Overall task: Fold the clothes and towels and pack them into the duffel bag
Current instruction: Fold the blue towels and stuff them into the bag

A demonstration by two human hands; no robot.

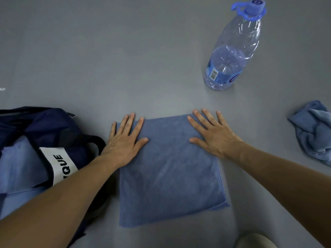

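Where the folded towel [170, 167] lay: flat on the grey surface [107, 59], dead centre, a thick blue square with its stacked edges showing along the right side.
Left grip [123, 140]: wide open, palm down, fingers straight and spread over the towel's far-left corner, the outer fingertips spilling onto the surface. It held nothing.
Right grip [213, 135]: open too, laid flat on the far-right corner, pressing down, nothing pinched.
Risk at the towel: the plush layers looked springy. If both palms lifted at once, the top fold could puff up or slide. A pick-up by one edge would likely let the lower layers drop open.
Duffel bag [44, 126]: just beside the towel on the left, navy and slumped, with light blue cloth [18, 161] showing inside and a white label [59, 165] facing up. The left forearm passed over its near side.
Risk at the bag: the mouth looked saggy, with a dark strap lying by the opening. A one-handed drop could snag there and undo the square.
Crumpled towel [313, 131]: well apart on the right, at the frame edge, not yet folded, so there was work left.
Water bottle [231, 56]: upright, beyond the right grip and apart from the towel. A wide sweep of the right arm toward the crumpled towel could tip it, I judged.
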